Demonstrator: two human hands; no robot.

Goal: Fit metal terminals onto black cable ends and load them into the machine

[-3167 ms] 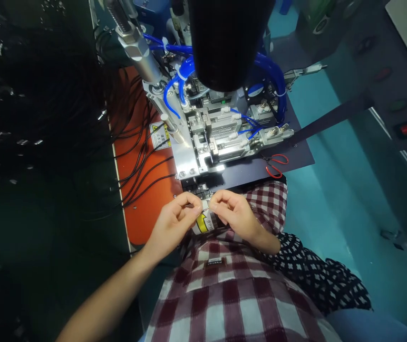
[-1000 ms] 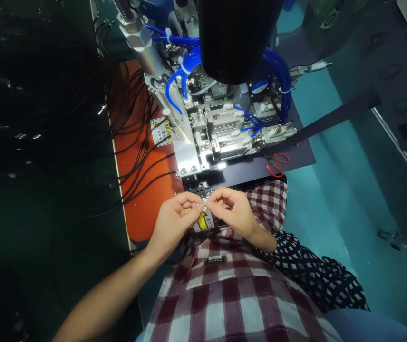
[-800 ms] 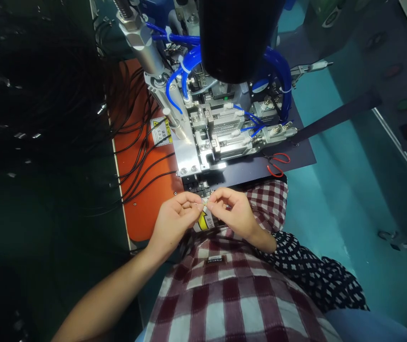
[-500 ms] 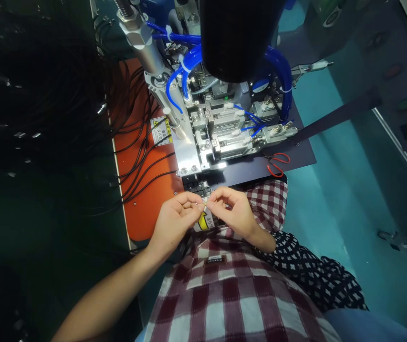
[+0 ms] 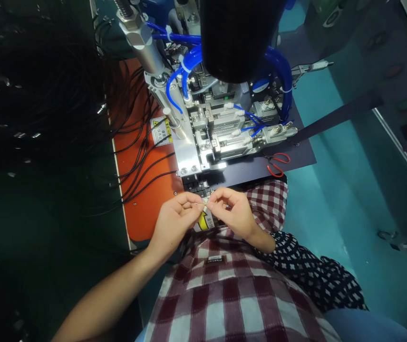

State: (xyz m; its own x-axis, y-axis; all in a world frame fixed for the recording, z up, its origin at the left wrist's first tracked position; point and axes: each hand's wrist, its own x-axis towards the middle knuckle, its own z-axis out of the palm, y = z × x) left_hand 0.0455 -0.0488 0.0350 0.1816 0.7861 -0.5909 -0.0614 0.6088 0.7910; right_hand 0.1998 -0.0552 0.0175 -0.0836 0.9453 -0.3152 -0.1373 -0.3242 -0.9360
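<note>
1. Our left hand (image 5: 175,223) pinches one end of a thin wire piece (image 5: 202,204), fingers curled shut on it.
2. Our right hand (image 5: 232,213) pinches the other end, fingertips nearly meeting the left's.
3. The wire piece sits just near of the metal machine (image 5: 210,137), above its yellow label (image 5: 206,221).
4. Black cables (image 5: 139,156) cross the orange mat (image 5: 146,209) to the left.

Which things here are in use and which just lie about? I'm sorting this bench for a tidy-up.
In use:
left hand and right hand, pinching a tiny part between their fingertips
black fixture just beyond the hands

Lying about:
red scissors on the dark mat
black cables over the orange pad
</note>
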